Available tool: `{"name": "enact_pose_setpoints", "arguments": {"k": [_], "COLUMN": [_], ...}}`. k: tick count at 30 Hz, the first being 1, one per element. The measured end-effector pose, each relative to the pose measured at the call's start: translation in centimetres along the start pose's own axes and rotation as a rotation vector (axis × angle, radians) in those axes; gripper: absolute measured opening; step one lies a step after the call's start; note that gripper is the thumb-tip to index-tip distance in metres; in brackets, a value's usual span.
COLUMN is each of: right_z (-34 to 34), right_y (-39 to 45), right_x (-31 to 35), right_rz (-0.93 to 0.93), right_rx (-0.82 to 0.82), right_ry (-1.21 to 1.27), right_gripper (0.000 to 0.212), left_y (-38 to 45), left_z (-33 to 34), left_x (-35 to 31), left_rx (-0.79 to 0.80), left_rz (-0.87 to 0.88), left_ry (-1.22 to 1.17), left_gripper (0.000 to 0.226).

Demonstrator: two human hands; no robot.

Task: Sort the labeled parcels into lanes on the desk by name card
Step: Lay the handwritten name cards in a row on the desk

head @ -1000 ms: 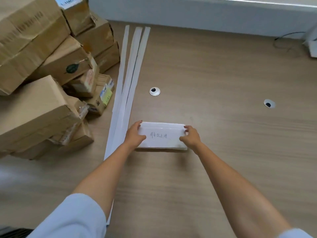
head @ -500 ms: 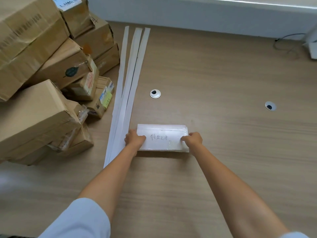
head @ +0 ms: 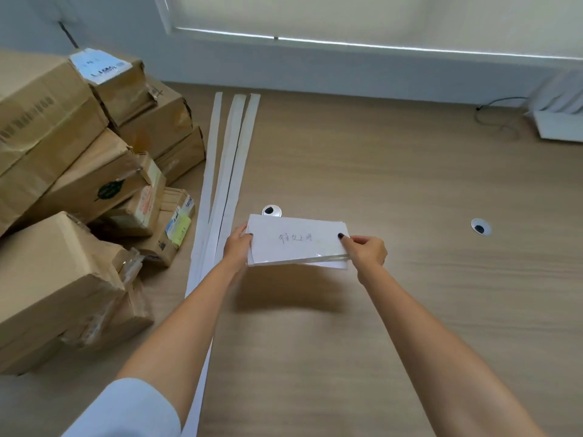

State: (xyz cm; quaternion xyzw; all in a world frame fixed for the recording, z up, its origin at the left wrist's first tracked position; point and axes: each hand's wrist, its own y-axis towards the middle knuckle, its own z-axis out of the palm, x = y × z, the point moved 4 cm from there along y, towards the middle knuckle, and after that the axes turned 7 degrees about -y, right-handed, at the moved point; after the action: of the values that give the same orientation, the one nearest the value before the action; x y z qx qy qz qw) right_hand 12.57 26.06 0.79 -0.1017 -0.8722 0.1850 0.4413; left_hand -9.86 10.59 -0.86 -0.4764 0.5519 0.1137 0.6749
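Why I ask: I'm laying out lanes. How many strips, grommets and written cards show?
Long white paper strips: 3
Round silver desk grommets: 2
White handwritten name card, gripped by left hand and right hand: 1
Total: 6

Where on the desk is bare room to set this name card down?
Bare wood lies right of the white strips, around the two cable grommets, and in front of the name card. The left side is crowded with stacked parcels.
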Motion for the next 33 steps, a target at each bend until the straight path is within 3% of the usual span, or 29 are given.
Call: {"name": "enact_pose_setpoints", "arguments": {"k": [7,10,17,25,33], "right_z": [1.3,2.8,9.3,18.5,21.6], "right_y": [5.1,8.2,17.4,27.3,32.1], "right_x": [4.1,6.0,12.9,18.8,20.8], "right_rz": [0.009,0.053,0.083,0.092,-0.002], "right_rx": [-0.017,0.049,0.192,0.184,0.079], "right_ry": [0.121,0.286,0.555,0.607,0.419], "right_gripper": [0.028,0.02,0.03,0.011,0.036], "left_y": [4.6,7.6,16.0,24.8,28.1], "left_z": [1.1,1.2,2.2,4.0,4.1], "left_x": [-2.8,-4.1,-6.4,-6.7,-6.7], "left_rx": [-0.074,-0.124,-0.127,-0.126,-0.125], "left_rz": [0.0,0.021,0.025,0.045,0.022], "left_ry": [-0.118,-0.124,-0.056,-0.053,-0.091], "left_gripper": [0.042,0.041,0.04,0.039,0.039]}}
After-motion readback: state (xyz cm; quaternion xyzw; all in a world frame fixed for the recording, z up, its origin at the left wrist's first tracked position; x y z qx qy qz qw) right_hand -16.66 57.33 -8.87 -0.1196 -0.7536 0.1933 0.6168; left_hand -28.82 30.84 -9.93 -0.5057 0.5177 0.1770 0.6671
